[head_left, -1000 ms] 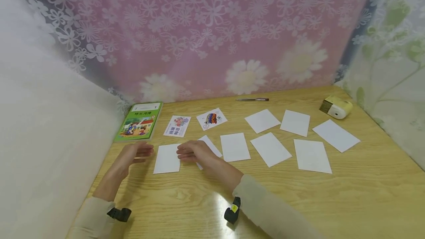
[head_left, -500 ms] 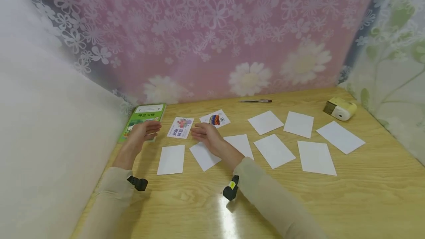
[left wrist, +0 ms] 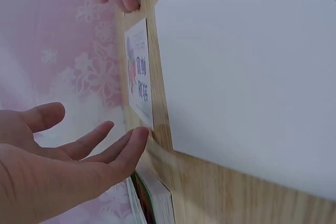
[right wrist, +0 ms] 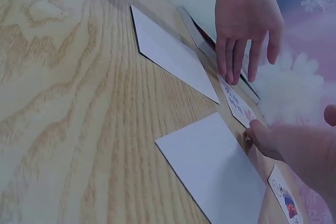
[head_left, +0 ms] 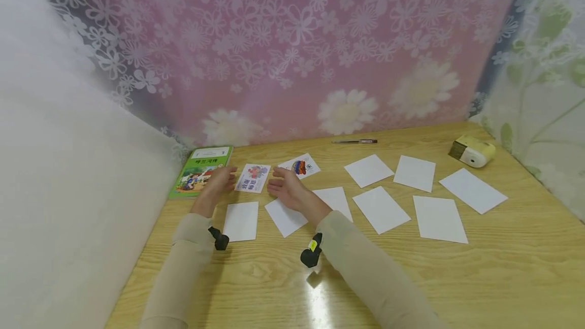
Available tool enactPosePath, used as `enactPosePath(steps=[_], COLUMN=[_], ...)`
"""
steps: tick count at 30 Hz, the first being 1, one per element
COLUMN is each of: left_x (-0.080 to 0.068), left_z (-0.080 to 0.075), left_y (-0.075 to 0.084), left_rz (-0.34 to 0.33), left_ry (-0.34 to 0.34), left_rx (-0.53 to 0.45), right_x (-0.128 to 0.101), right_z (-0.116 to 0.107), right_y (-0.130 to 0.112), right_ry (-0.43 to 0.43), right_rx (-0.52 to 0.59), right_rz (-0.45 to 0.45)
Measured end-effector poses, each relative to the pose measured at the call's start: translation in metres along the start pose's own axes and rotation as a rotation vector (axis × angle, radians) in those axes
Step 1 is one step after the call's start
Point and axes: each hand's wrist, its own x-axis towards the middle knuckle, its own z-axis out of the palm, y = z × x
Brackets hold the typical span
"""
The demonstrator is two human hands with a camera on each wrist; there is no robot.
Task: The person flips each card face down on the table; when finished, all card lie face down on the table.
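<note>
A printed card [head_left: 253, 178] with a flower drawing and Chinese characters lies flat on the table between the two hands. My left hand [head_left: 217, 188] is at its left side, thumb apart; in the left wrist view its extended fingertips [left wrist: 140, 132] are at the card's lower edge, contact unclear. My right hand [head_left: 291, 193] is at the card's right side, fingers [right wrist: 257, 132] close to its end. Part of a second card [head_left: 305, 166], with a colourful burger-like drawing, is covered by the right hand. Neither hand holds anything.
Several blank white cards [head_left: 381, 209] lie spread over the wooden table [head_left: 256, 278]. Behind the left hand is a green book [head_left: 192, 179]. A pen [head_left: 355, 141] lies near the back curtain, and a yellow-and-white device [head_left: 473, 151] stands at the right.
Both hands have moved forward from beside the front-left blank card to the printed card. Over the last half second the left hand came rightward, off the book, narrowing the gap.
</note>
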Motion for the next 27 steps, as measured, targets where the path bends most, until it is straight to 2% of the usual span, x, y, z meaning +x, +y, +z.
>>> enactPosePath(steps=[8, 11, 14, 21, 27], left_x=[0.003, 0.003, 0.002, -0.005, -0.012], left_z=[0.009, 0.01, 0.012, 0.012, 0.013], left_y=[-0.003, -0.006, -0.01, -0.013, -0.009], left_rz=[-0.021, -0.023, 0.001, 0.09, 0.169], left_ry=[0.064, 0.097, 0.13, 0.171, 0.161], left_rx=[-0.067, -0.129, -0.171, -0.152, -0.148], right_x=[0.002, 0.003, 0.003, 0.002, -0.002], right_z=[0.001, 0.001, 0.002, 0.006, 0.011], right_y=[0.003, 0.005, 0.007, 0.009, 0.01], right_ry=[0.01, 0.03, 0.042, 0.09, 0.213], right_rx=[0.088, 0.091, 0.047, -0.068, -0.286], right_rz=[0.017, 0.011, -0.01, -0.089, -0.201])
